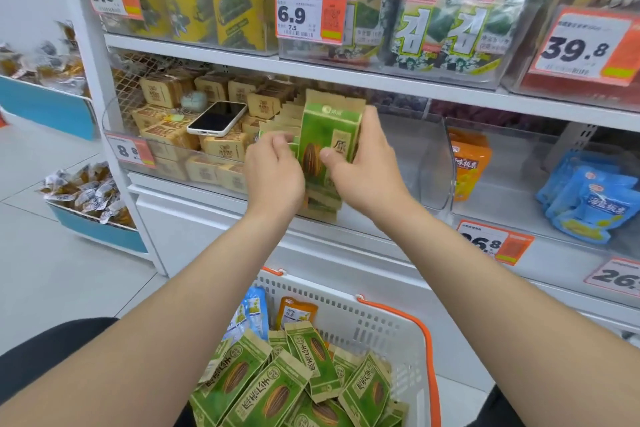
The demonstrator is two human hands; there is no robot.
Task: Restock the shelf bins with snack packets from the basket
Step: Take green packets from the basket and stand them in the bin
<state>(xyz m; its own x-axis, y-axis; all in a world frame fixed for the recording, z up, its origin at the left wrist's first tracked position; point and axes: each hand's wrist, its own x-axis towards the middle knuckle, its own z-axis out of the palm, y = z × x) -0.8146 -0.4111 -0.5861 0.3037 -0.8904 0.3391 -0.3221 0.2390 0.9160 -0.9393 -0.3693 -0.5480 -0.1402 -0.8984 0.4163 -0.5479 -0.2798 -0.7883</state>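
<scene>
A white shop shelf [346, 78] carries a row of clear bins, and the work is at the middle bin [427, 156] on its second level. A stack of green packets [325, 135] stands upright there, long axis vertical and printed face towards the person, at the bin's front left corner. The right hand [367, 163] grips the stack from the right, thumb across the front and fingers behind. The left hand [273, 170] has its fingers curled on the packets' left edge, seemingly steadying the row behind. Both hands are on the stack, so neither is nearer.

The bare part of the bin lies to the right of the right hand, towards the bin's right wall, so the row looks free to grow that way.

The basket [381, 319] sits straight below, between the forearms, with more of the same packets [277, 388] lying flat in it.

A phone [218, 118] rests on brown packets [166, 94] in the bin just left, close to the left hand and easy to knock. Orange packets [469, 166] and blue packets [588, 201] sit in bins further right.
</scene>
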